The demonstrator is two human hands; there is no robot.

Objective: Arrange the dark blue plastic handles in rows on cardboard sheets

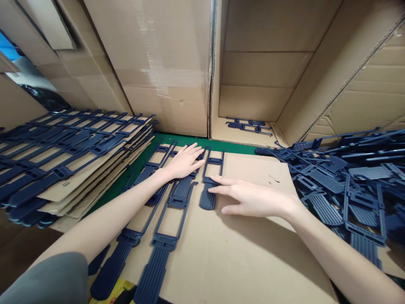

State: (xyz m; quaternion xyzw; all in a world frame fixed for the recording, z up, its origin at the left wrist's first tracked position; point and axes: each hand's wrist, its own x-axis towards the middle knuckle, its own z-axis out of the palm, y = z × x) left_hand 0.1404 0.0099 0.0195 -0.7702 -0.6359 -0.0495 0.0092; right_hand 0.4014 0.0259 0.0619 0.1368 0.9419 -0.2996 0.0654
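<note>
Wore a grey short sleeve (50, 276) on the left arm, plain, soft-looking, ending above the elbow. Below it, forearm bare to the wrist. Right arm bare as far as shown, no sleeve in view. Left hand (183, 162) and right hand (253, 198) ungloved; no rings, watch or bracelet visible. Fingers (221, 180) slender, nails short and unpainted.

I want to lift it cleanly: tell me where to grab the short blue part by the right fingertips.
Grip the short blue part by its open frame end, coming from above; it lies flat, and the thin side rails leave a gap for fingers. The right hand is already beside it.
</note>
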